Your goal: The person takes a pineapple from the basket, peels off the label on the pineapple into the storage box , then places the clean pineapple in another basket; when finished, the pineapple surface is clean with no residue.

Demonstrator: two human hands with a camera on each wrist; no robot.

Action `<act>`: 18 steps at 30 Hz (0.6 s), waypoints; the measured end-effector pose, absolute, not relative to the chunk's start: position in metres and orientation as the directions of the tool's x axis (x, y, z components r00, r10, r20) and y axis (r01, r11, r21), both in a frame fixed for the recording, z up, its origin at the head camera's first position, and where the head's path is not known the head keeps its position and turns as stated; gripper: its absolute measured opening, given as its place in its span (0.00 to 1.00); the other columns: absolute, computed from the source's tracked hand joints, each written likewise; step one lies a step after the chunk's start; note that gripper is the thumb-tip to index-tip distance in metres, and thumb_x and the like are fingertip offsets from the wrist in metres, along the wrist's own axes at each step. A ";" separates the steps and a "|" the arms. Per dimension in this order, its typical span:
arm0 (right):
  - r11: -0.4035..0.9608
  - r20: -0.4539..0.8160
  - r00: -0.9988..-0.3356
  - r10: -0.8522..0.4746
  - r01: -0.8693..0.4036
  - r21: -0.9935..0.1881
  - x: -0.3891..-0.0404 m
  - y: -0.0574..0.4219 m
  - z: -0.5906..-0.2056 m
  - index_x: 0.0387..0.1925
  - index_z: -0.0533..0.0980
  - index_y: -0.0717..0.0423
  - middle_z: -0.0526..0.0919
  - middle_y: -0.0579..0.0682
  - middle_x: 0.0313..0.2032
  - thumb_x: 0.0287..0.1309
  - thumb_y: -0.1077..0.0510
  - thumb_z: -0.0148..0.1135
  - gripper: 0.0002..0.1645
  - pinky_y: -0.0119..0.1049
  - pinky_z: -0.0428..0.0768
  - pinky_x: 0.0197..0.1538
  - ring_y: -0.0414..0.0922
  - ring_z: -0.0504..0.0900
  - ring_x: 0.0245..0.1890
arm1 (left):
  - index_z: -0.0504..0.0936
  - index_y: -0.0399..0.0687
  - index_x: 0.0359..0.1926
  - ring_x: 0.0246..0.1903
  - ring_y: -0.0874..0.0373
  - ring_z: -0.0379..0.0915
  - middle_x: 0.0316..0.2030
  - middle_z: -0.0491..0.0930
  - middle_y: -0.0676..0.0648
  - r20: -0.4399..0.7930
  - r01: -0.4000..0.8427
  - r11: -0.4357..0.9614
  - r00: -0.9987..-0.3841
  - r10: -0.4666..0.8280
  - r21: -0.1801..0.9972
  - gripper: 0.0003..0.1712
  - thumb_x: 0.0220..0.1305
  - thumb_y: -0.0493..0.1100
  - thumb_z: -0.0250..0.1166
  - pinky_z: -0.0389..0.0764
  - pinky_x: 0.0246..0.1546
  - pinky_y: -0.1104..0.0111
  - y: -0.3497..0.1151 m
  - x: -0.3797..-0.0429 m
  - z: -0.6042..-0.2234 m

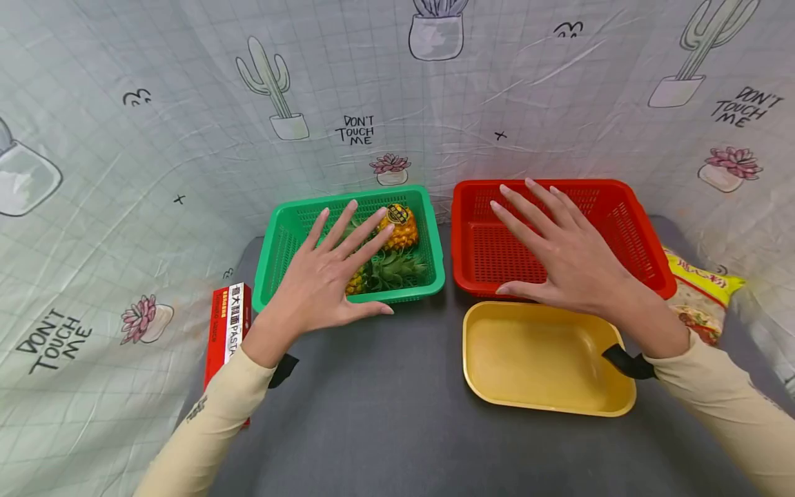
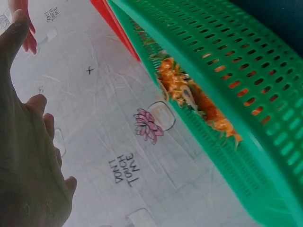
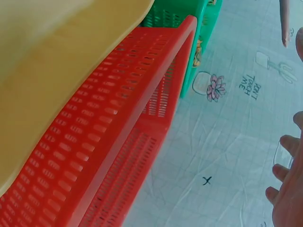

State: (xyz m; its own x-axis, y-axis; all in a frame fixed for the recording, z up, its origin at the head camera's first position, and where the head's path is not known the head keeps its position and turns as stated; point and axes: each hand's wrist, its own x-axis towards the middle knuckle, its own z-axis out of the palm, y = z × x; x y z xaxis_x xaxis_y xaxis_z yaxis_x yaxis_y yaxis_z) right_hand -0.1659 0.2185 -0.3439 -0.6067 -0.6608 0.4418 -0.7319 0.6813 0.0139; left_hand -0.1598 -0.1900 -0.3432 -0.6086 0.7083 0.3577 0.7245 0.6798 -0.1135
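Note:
My left hand (image 1: 332, 276) is held with fingers spread in front of the green basket (image 1: 282, 231), covering part of it in the head view. Inside that basket lie pineapples (image 1: 402, 233) with leafy green crowns (image 1: 394, 270); one carries a dark round label. My right hand (image 1: 562, 252), its fingers also spread, is near the red basket (image 1: 472, 241) and the yellow tray (image 1: 540, 359). Neither hand holds anything. In the left wrist view, the orange pineapple (image 2: 189, 94) shows over the green rim. The right wrist view has the red basket (image 3: 128, 109) beside the yellow tray (image 3: 57, 61).
A red pasta box (image 1: 217, 324) stands at the left, partly behind my left sleeve. At the right lies a yellow-topped food packet (image 1: 698, 297), partly hidden by the red basket and right arm. A printed cloth (image 1: 199, 138) surrounds the grey table (image 1: 373, 414).

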 end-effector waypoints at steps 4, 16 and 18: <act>0.682 0.443 -0.607 -0.659 -0.732 0.011 -0.167 0.215 -0.344 0.86 0.51 0.47 0.48 0.53 0.84 0.54 0.23 0.65 0.68 0.59 0.42 0.79 0.59 0.43 0.82 | 0.50 0.59 0.86 0.82 0.45 0.30 0.85 0.41 0.53 0.355 0.701 0.708 -0.643 0.679 -0.084 0.66 0.58 0.90 0.50 0.39 0.77 0.40 -0.197 -0.159 -0.350; 0.651 0.445 -0.593 -0.671 -0.758 -0.028 -0.166 0.200 -0.348 0.85 0.52 0.48 0.49 0.52 0.83 0.60 0.28 0.64 0.62 0.58 0.47 0.79 0.59 0.50 0.80 | 0.50 0.61 0.86 0.82 0.47 0.33 0.84 0.43 0.53 0.335 0.669 0.743 -0.704 0.626 0.017 0.64 0.59 0.86 0.55 0.35 0.77 0.42 -0.210 -0.148 -0.369; 0.648 0.442 -0.592 -0.674 -0.761 -0.031 -0.167 0.195 -0.347 0.86 0.51 0.48 0.48 0.52 0.84 0.60 0.28 0.65 0.62 0.58 0.48 0.79 0.59 0.50 0.80 | 0.49 0.62 0.87 0.82 0.46 0.33 0.85 0.42 0.53 0.329 0.659 0.752 -0.717 0.614 0.033 0.64 0.60 0.86 0.54 0.34 0.77 0.43 -0.214 -0.147 -0.370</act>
State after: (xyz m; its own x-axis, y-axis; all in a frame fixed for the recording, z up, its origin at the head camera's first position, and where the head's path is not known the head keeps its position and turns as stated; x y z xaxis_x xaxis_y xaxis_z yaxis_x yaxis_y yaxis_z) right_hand -0.1666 0.1953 -0.3471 -0.5919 -0.6738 0.4423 -0.7610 0.6480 -0.0310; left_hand -0.1473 -0.2137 -0.3699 -0.7173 0.6142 0.3290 0.6586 0.7518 0.0325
